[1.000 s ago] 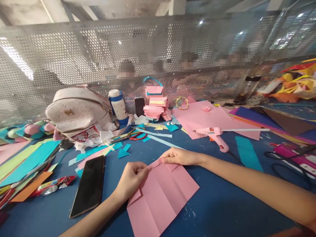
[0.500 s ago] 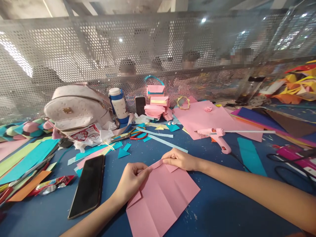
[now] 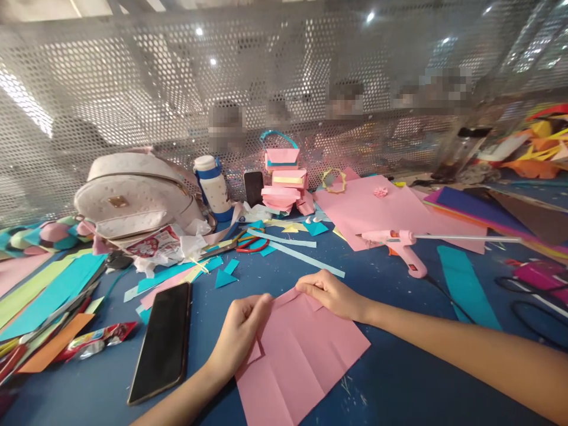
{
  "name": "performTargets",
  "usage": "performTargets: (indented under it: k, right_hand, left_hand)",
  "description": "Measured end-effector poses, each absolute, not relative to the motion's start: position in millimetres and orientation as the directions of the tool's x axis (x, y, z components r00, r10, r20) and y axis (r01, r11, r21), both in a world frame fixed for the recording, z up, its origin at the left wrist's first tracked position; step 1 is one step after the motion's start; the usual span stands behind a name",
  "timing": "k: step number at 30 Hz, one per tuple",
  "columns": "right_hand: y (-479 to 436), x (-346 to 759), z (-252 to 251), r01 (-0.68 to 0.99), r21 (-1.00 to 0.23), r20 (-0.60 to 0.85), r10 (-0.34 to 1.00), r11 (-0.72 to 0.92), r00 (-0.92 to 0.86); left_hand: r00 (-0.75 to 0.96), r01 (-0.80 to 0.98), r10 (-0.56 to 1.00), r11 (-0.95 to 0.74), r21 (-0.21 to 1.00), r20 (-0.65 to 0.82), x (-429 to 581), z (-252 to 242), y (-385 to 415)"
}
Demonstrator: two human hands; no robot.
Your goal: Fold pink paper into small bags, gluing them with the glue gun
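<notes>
A pink sheet of paper [image 3: 302, 361] with several creases lies tilted in front of me, its far edge folded over in a narrow strip. My left hand [image 3: 244, 331] pinches the left end of that folded edge, thumb on top. At the right end of the same edge, my right hand [image 3: 331, 296] is closed on the paper with thumb and fingers. Small cut flaps show near each hand. The fingertips under the paper are hidden. A black phone [image 3: 162, 343] lies to the left of my left hand.
Beyond my right hand lies a pink glue gun [image 3: 406, 248] with its cord. Scissors [image 3: 244, 241] and paper scraps lie mid-table. A backpack [image 3: 133, 195], a bottle [image 3: 213, 189] and pink paper boxes [image 3: 284, 192] stand before the perforated metal screen [image 3: 168, 106]. A wrapped snack [image 3: 97, 340] lies left.
Both hands keep hold of the folded edge with little movement. The whole scene has shifted slightly as the camera moved, and the left thumb sits a bit more upright.
</notes>
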State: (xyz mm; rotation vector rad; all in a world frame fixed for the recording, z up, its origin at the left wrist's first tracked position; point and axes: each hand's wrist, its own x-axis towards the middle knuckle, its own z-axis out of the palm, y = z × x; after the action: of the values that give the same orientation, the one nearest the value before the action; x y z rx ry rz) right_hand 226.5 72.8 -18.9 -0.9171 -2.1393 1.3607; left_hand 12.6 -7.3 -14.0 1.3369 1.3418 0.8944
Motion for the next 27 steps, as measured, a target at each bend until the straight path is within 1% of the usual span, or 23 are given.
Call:
performTargets:
  k: [3, 7, 11, 14, 17, 22, 27]
  right_hand:
    - [75.4, 227.5, -20.7, 0.299, -0.907, 0.059, 0.79, 0.298, -0.61]
    - [79.5, 229.7, -20.7, 0.31, -0.903, 0.066, 0.809, 0.298, -0.585]
    - [84.6, 232.7, -20.9, 0.273, -0.925, 0.049, 0.797, 0.263, -0.602]
    - [87.8, 234.0, -21.9, 0.253, -0.934, 0.056, 0.803, 0.252, -0.593]
    - [88.6, 233.4, -22.7, 0.251, -0.935, 0.059, 0.807, 0.251, -0.588]
    - [88.1, 232.0, -22.7, 0.252, -0.936, 0.053, 0.806, 0.247, -0.59]
    - [89.1, 231.3, -23.6, 0.264, -0.923, 0.073, 0.799, 0.281, -0.597]
  left_hand:
    - [0.088, 0.171, 0.986, 0.127, 0.977, -0.143, 9.9, -11.8, -6.6]
    - [0.086, 0.19, 0.98, 0.159, 0.969, -0.177, 5.1, -13.7, -4.1]
    - [0.139, 0.213, 0.973, 0.153, 0.965, -0.185, 1.7, -15.7, -2.8]
    - [0.145, 0.243, 0.97, 0.155, 0.958, -0.194, 1.0, -17.4, -3.0]
    - [0.134, 0.297, 0.976, 0.125, 0.947, -0.171, 1.3, -19.8, -2.8]
    - [0.102, 0.409, 0.991, 0.035, 0.912, -0.084, -0.1, -24.6, -0.7]
    - [0.073, 0.449, 0.996, 0.011, 0.894, -0.049, -2.4, -28.5, 1.9]
